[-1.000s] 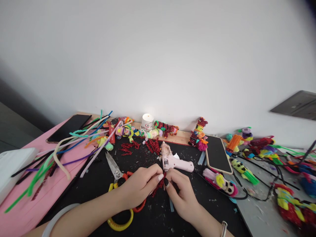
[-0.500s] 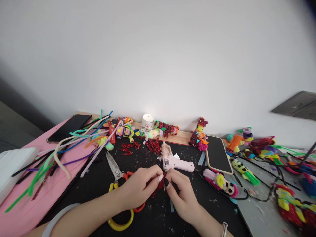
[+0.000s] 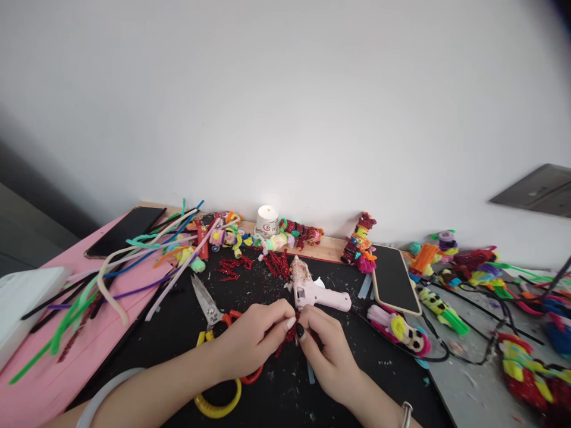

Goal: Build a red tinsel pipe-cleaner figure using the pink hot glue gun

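Observation:
My left hand [image 3: 270, 327] and my right hand [image 3: 328, 345] meet over the black mat, fingertips pinched close together. Between them is a piece of red tinsel pipe cleaner [image 3: 289, 337], mostly covered by the fingers. Just beyond the hands lies a pink glue gun [image 3: 321, 294], its nozzle crusted with glue. Scissors with yellow and red handles [image 3: 217, 410] rest partly under my left forearm, blades pointing away. Short red tinsel pieces [image 3: 277, 263] lie on the mat behind the glue gun.
Loose colored pipe cleaners [image 3: 107, 279] spread over the pink board on the left, near a black phone [image 3: 127, 230]. A white paper cup [image 3: 267, 220] and a small pipe-cleaner figure [image 3: 360, 238] stand along the wall. Another phone [image 3: 396, 279] and several figures with cables lie right.
Both hands stay almost in place, the fingertips shifting only slightly around the red pipe cleaner. Nothing else has visibly moved.

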